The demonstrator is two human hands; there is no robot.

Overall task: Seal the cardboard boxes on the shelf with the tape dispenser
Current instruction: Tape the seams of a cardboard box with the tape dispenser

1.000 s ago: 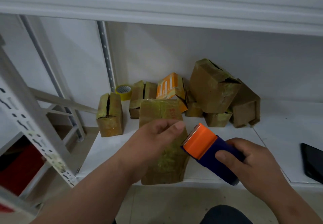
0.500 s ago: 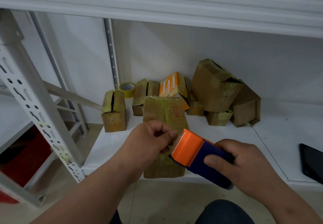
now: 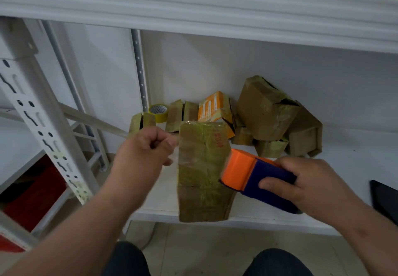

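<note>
White metal shelving fills your view, its board carrying a long brown cardboard box wrapped in yellowish tape between your hands. Your right hand curls around the orange-and-blue tape dispenser, its orange end touching the box's right edge. Your left hand, left of the box, has its fingers pinched together, seemingly on a clear tape end, though blur hides it. Beyond your hands sit more brown taped cardboard boxes and a yellow tape roll. Pull unevenly and the strip may twist or stick to itself.
</note>
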